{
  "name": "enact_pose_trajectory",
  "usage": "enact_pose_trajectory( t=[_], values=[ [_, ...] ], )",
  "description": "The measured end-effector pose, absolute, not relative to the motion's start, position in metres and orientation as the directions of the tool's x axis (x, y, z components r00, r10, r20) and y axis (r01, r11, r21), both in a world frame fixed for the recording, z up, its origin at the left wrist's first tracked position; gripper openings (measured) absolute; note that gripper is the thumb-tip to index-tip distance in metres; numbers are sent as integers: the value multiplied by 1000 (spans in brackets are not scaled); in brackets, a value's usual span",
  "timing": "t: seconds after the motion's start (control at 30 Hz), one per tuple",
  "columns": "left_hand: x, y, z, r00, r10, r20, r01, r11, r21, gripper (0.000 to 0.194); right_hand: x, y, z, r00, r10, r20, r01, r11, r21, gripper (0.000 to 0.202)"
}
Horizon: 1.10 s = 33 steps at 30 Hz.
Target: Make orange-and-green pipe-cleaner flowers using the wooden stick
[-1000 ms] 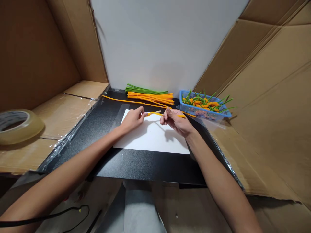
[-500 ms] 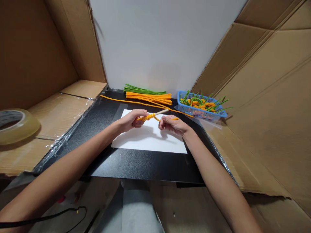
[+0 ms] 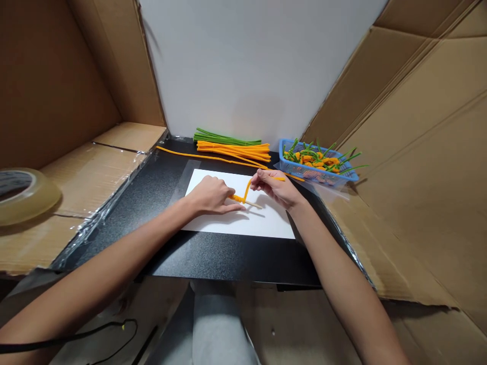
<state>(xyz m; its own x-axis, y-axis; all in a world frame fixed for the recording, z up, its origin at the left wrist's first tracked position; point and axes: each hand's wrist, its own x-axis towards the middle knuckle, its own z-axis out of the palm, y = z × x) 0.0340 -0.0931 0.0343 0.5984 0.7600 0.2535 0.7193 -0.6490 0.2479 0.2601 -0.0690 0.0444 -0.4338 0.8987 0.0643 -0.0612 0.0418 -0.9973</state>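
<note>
My left hand is closed around a thin wooden stick, whose bare tip points right and slightly down. An orange pipe cleaner is coiled round the stick beside my left fingers. Its loose end rises from the coil to my right hand, which pinches it between thumb and fingers. A short orange tail sticks out past the right thumb. Both hands are over a white sheet of paper on the black table. The part of the stick inside my left hand is hidden.
Behind the paper lie bundles of green pipe cleaners and orange pipe cleaners, with long loose orange ones in front. A blue basket of orange and green pieces stands back right. A tape roll rests on cardboard at left.
My left hand has rolled over, back upward, and the stick's tip has swung down. My right hand has risen slightly, drawing the orange end upward from the coil.
</note>
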Motion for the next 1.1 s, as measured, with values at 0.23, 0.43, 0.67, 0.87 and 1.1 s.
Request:
enact_pose_trajectory(
  t=[0.23, 0.43, 0.67, 0.87, 1.1],
  values=[
    [36, -89, 27, 499, 831, 245, 832, -539, 134, 69, 254, -73, 46, -427, 899, 94, -54, 78, -995, 43],
    [33, -85, 27, 481, 845, 236, 823, -527, 212, 60, 250, -76, 50, -414, 900, 134, -65, 117, -991, 45],
    [31, -82, 26, 540, 822, 183, 811, -566, 146, 56, 242, -81, 51, -366, 916, 165, -57, 155, -986, 63],
    [32, -80, 23, 487, 854, 184, 838, -516, 177, 54, 240, -82, 49, -360, 903, 235, -53, 231, -971, 41],
    [30, -77, 25, 241, 948, 209, 814, -315, 489, 56, 236, -88, 50, -433, 853, 291, -85, 283, -955, 30]
  ],
)
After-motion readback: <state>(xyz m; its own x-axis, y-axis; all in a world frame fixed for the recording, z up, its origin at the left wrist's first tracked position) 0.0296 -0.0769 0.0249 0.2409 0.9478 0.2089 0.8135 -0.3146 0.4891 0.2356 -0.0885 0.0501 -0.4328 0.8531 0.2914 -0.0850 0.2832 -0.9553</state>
